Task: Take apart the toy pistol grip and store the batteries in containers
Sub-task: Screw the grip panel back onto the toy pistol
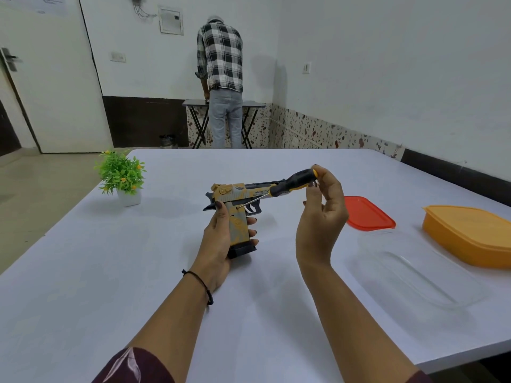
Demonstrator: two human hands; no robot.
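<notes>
Toy pistol [237, 200] is held upright at the middle of the bench [110, 272], grip wrapped by fingers of left hand [221, 241]. Screwdriver [290, 182] handle is pinched by fingertips of right hand [322, 200], tip set against pistol. Clear container [414, 272] lies near right edge.

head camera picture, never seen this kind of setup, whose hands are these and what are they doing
No machine here: the single picture comes from a wide-angle camera worn on a person's head, so both arms are the wearer's own. The left hand grips a toy pistol by its grip, over the white table. The right hand pinches the end of a black and yellow screwdriver, its tip at the pistol's side near the trigger. To the right lie a red lid, a clear container and an orange container; a small potted plant stands at the left. Farther back, someone in a checked shirt stands at another table.
</notes>
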